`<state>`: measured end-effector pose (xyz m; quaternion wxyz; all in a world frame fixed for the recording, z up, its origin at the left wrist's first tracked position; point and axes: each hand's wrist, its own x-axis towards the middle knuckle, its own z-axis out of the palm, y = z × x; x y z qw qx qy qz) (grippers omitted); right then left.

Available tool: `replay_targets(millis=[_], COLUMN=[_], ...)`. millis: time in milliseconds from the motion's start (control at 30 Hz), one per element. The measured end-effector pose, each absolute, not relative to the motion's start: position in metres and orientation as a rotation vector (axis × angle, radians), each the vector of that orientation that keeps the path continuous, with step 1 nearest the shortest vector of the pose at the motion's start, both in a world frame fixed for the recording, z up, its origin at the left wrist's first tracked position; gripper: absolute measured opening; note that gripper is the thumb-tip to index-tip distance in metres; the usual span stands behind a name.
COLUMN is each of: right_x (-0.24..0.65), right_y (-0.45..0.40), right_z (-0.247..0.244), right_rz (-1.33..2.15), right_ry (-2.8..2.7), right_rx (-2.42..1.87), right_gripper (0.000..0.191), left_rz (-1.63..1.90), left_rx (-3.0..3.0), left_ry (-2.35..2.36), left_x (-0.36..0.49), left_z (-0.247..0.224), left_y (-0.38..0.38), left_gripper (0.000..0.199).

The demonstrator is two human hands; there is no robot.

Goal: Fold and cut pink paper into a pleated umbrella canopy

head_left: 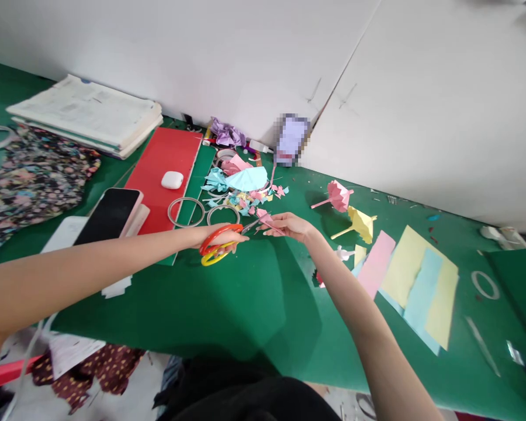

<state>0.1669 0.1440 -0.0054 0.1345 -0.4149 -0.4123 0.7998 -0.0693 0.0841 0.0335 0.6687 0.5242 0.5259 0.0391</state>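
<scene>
— In the head view, how far along does it look?
— Partway, I'd judge. A pink pleated paper shape with a thin stem [339,197] and a similar yellow paper one [363,225] lie shaped on the green tabletop [245,310]. Cut scraps of coloured paper [245,203] are heaped near the hands, while a flat pink paper strip [377,263] looks unworked.
— And the piece in hand?
— A small pink paper piece [264,217], slender and angular, above the tabletop between the hands, at the scissor blades. It seems unfinished; its finer folds are too small to tell.
— The hands?
— The left hand [228,236] has its fingers curled around the red-and-yellow-handled scissors [209,240]; the right hand [294,226] pinches the pink piece in its fingertips.
</scene>
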Motion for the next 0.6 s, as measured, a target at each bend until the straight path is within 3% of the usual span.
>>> replay_targets(millis=[200, 600], right_x=[0.167, 0.162], right_y=[0.14, 0.135], right_z=[-0.006, -0.008], right_rz=[2.326, 2.362], right_ry=[-1.204, -1.193], right_rx=[-1.225, -1.247], right_gripper=[0.017, 0.017], left_rz=[-0.09, 0.08], left_rx=[1.157, 0.991], left_ry=[1.241, 1.269], left_x=[-0.057, -0.066], left_z=[0.045, 0.013], left_y=[0.077, 0.064], left_gripper=[0.042, 0.046])
